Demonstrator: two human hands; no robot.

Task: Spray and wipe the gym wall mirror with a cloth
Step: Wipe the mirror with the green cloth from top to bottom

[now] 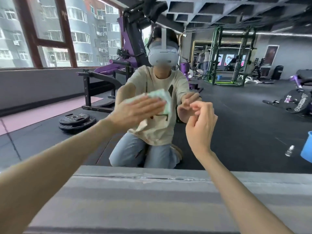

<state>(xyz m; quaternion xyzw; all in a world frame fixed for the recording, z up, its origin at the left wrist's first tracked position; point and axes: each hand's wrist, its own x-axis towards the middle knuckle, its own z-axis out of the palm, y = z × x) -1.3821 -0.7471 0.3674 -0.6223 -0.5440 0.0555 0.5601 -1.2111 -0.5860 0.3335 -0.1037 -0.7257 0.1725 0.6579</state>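
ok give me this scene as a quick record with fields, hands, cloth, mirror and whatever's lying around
surface: gym wall mirror, reflecting the kneeling person
cloth: white and green folded cloth, flat against the mirror
left hand: straight fingers pressing the cloth to the glass
right hand: raised near the glass, fingers curled, nothing seen in it
spray: small clear spray bottle, on the floor in the reflection, not held
nearby: blue plastic bucket beside the bottle; black weight plates stacked at left
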